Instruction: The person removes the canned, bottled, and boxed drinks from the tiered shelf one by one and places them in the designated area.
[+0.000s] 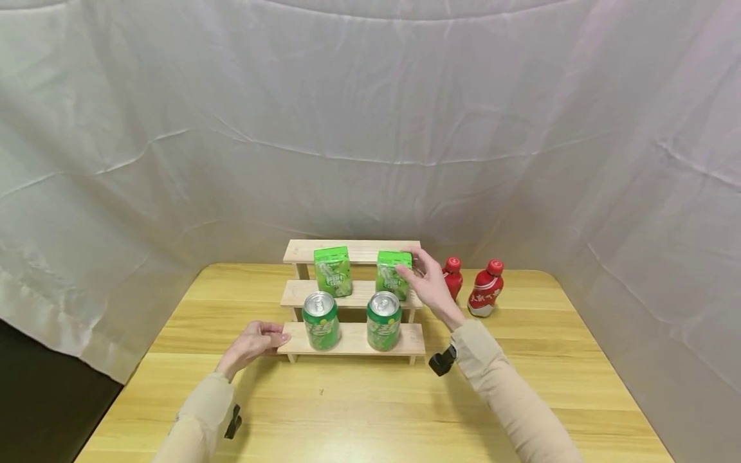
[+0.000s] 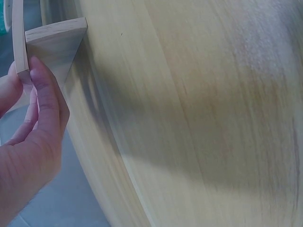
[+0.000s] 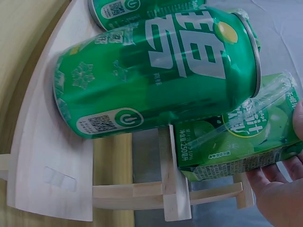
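Observation:
A three-step wooden rack [image 1: 353,347] stands on the table. My left hand [image 1: 255,345] pinches the left end of its lowest board, thumb on top and fingers beneath, as the left wrist view shows. On the middle step, my right hand [image 1: 429,283] grips the right green juice box [image 3: 236,137] by its upper part. The left juice box [image 1: 333,273] stands on the same step. Two green soda cans, a left can [image 1: 321,321] and a right can [image 1: 384,321], stand upright on the lowest step, in front of the boxes.
Two red bottles with red caps stand on the table right of the rack: a nearer-to-hand bottle [image 1: 453,278], partly hidden by my right hand, and an outer bottle [image 1: 486,288]. Grey curtain [image 1: 370,128] hangs behind and along the sides of the wooden table [image 1: 347,411].

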The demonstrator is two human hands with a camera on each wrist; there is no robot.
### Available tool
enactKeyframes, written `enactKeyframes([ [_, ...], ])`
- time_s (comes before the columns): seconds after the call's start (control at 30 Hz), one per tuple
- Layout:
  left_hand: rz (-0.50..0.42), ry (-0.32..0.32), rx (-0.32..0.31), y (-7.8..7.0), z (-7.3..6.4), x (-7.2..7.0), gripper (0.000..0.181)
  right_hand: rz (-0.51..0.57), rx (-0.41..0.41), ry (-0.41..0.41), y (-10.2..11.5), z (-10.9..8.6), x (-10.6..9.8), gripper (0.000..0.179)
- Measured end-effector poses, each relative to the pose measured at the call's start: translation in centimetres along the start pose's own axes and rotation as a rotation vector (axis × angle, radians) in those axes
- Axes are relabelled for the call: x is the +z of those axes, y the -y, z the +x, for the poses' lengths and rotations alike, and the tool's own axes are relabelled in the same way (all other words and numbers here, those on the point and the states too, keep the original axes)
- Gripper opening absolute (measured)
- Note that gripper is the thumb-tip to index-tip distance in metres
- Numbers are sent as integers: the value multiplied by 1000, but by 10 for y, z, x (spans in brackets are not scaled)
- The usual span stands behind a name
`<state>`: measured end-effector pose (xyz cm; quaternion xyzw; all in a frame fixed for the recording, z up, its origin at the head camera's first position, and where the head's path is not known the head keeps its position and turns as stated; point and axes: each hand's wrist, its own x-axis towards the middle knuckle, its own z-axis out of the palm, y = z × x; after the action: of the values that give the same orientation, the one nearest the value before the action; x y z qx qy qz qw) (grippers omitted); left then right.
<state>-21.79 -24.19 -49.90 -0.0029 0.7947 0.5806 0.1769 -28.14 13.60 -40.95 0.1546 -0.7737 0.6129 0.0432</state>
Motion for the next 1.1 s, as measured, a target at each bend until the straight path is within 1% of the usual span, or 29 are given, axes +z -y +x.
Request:
enactKeyframes([
  [0.13, -5, 3, 4, 0, 0, -1, 47, 40, -8, -47, 0, -6, -2, 40],
  [0.3, 4, -4, 0, -2, -1, 0, 46, 89, -72, -106, -1, -13, -8, 41],
  [0.4, 11, -17, -11, -3, -1, 1, 46, 102, -98, -116, -1, -19, -14, 41],
  [0.53, 16, -36, -24, -3, -1, 2, 45, 79, -107, -122, -1, -29, -25, 40],
  [0.67, 14, -40, -27, -3, -1, 2, 46, 47, -144, -157, -3, -38, -37, 40],
  [0.87, 19, -36, -18, -4, -3, 2, 48, 49, -207, -189, -12, -48, -61, 39],
  [0.97, 19, -36, -17, -2, -2, 2, 47, 9, -210, -219, -19, -54, -73, 38],
  [1.07, 18, -29, -13, -1, -1, 1, 47, -39, -185, -252, -23, -60, -85, 37],
  [1.1, 16, -25, -11, -1, -2, 1, 47, -36, -179, -259, -24, -62, -89, 37],
])
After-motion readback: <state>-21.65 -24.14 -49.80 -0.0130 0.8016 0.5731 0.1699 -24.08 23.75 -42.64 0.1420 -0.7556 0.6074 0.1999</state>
